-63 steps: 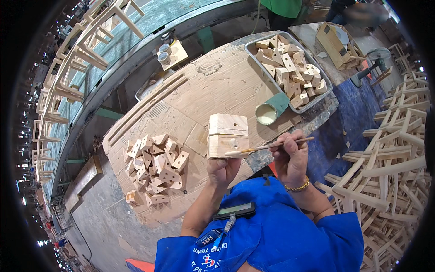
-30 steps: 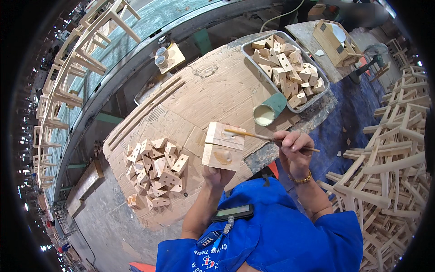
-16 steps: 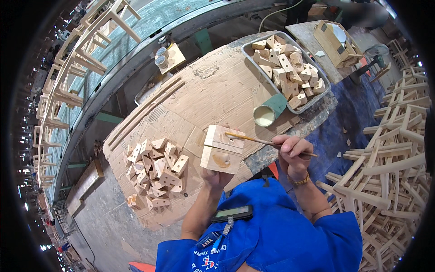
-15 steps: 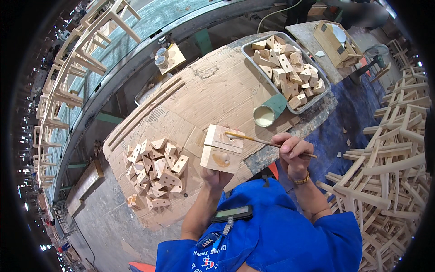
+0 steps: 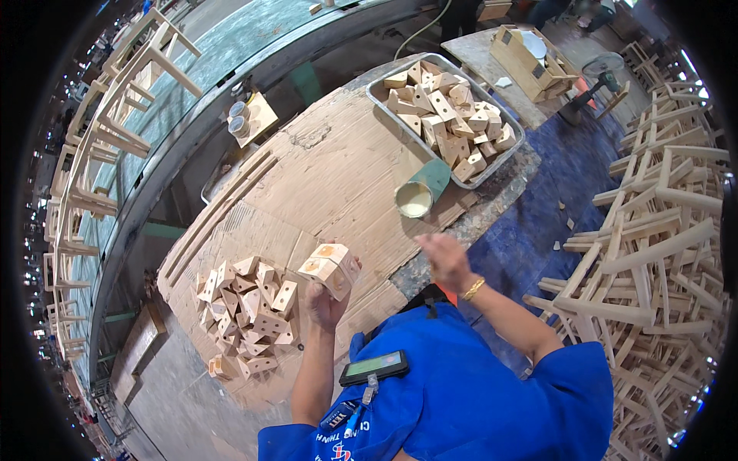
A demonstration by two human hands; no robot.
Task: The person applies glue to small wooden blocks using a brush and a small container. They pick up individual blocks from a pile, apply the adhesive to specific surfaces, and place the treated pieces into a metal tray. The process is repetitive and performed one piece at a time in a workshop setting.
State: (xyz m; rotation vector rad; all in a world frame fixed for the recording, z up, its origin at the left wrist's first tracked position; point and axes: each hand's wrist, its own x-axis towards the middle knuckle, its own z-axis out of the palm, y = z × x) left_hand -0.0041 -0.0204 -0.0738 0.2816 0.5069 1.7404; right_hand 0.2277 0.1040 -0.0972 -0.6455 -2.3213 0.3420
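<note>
My left hand is closed around a pair of pale wooden blocks held together above the cardboard. A wet, orange-brown patch shows on their upper face. To the right, my right hand is raised with its fingers drawn together, slightly blurred. The thin stick seen in it earlier cannot be made out now. Just beyond this hand a green cup lies tilted against the metal tray, with cream-coloured glue inside. A heap of drilled wooden blocks lies left of my left hand.
A metal tray full of wooden blocks stands at the far right of the cardboard. Wooden frames are piled at right. Small jars sit on a board at the far left, near a long conveyor carrying frames.
My right hand has left the blocks, and the stick no longer shows. My left hand has turned the blocks so another face is up. The whole view has shifted slightly.
</note>
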